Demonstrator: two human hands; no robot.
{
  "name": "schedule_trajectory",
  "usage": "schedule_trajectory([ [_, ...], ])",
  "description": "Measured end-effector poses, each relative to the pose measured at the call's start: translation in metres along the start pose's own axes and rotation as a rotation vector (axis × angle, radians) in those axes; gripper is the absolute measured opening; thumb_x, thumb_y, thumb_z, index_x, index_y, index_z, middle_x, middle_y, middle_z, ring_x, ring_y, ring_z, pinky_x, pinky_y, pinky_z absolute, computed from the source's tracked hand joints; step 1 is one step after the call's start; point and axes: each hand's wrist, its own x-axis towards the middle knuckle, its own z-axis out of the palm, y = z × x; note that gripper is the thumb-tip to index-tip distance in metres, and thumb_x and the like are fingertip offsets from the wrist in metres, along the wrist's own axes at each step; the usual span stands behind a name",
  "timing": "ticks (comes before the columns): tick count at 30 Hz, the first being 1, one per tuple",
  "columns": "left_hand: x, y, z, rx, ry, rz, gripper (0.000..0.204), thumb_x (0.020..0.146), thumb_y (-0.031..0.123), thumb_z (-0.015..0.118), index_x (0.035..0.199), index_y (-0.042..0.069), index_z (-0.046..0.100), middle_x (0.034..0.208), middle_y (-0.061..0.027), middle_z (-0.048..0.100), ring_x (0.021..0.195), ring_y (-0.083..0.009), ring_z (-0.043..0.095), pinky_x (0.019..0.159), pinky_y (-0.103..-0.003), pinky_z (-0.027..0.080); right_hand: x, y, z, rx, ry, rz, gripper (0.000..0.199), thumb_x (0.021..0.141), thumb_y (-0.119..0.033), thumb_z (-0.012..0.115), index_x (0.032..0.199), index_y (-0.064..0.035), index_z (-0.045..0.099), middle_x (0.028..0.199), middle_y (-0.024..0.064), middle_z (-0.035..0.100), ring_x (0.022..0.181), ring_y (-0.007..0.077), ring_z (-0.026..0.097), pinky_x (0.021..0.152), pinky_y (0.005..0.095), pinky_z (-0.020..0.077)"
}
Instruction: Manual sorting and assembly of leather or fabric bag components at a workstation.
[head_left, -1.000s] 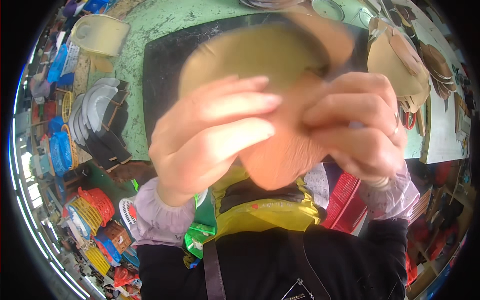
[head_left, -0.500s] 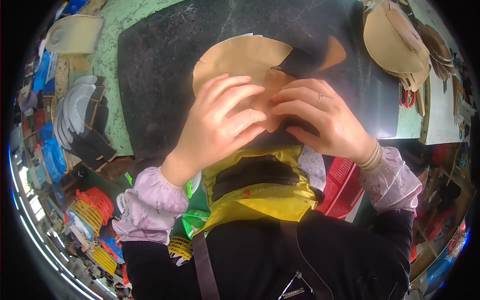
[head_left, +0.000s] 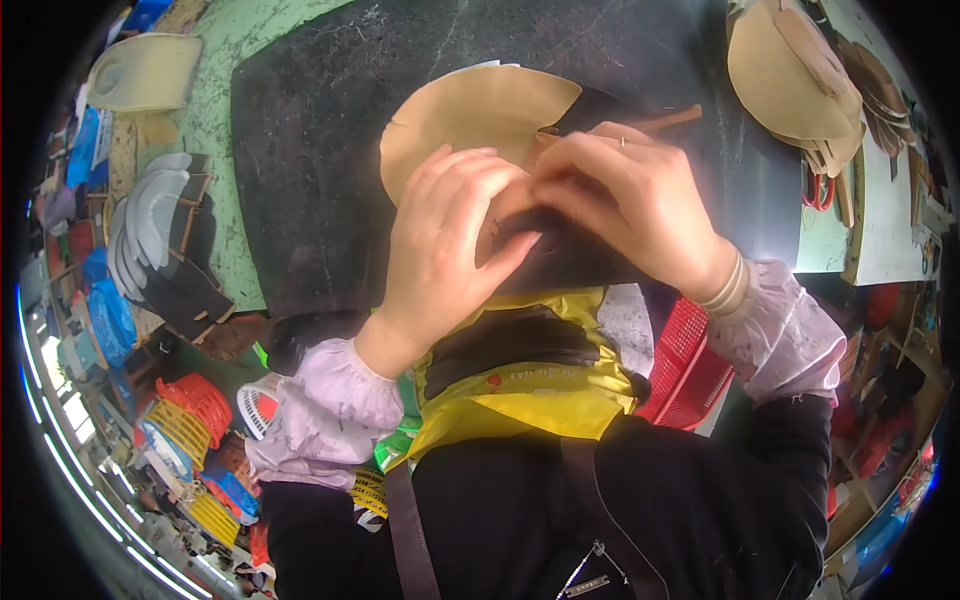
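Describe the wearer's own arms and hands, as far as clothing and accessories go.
Both hands are ungloved. The left hand shows no jewellery; the right hand has a ring and pale bands at its wrist. Pale lilac, dark-marked sleeve covers with gathered cuffs overlap black sleeves.

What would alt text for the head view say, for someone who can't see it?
A bare left hand and right hand are close together at a tan piece over a black mat, the left overlapping its lower part, the right curled to its right. Grey pieces fan out at left; a tan stack and red handles lie at right.
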Motion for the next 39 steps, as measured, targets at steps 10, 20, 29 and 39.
schedule_trajectory([
  [10,-0.003,-0.003,-0.004,0.063,-0.125,0.023,0.069,0.071,0.009,0.080,0.138,0.011,0.060,0.131,-0.0085,0.059,0.125,-0.0317,0.056,0.113,-0.055,0.039,-0.021,0.015,-0.002,0.166,-0.036,-0.121,0.018,0.077,-0.012,0.077,0.094,-0.0075,0.073,0.102,0.0051,0.075,0.101,0.0252,0.072,0.091,0.0378,0.0572],
  [20,0.000,-0.007,-0.026,0.188,-0.485,0.114,0.071,0.079,0.043,0.076,0.144,0.022,0.058,0.163,-0.0119,0.033,0.150,-0.0394,0.027,0.121,-0.061,0.017,-0.040,0.012,-0.016,0.033,-0.123,-0.216,0.026,0.074,-0.002,0.074,0.100,-0.0052,0.075,0.106,0.0079,0.076,0.105,0.0260,0.072,0.101,0.0437,0.0556],
  [29,-0.005,-0.007,-0.027,0.203,-0.495,0.255,0.070,0.067,0.036,0.085,0.132,0.045,0.064,0.162,-0.0031,0.036,0.149,-0.0480,0.022,0.117,-0.072,0.016,-0.040,-0.008,-0.014,-0.003,-0.225,-0.089,0.055,0.081,-0.010,0.074,0.134,-0.0049,0.060,0.143,0.0146,0.056,0.136,0.0310,0.052,0.116,0.0488,0.0392],
  [39,-0.015,-0.016,-0.053,-0.032,-0.447,0.188,0.053,0.073,0.005,0.069,0.125,0.011,0.059,0.138,-0.0134,0.054,0.141,-0.0435,0.042,0.118,-0.063,0.025,-0.036,-0.022,-0.007,-0.091,-0.235,-0.077,0.068,0.080,-0.024,0.077,0.141,-0.0042,0.053,0.150,0.0138,0.051,0.142,0.0301,0.044,0.120,0.0500,0.0319],
])
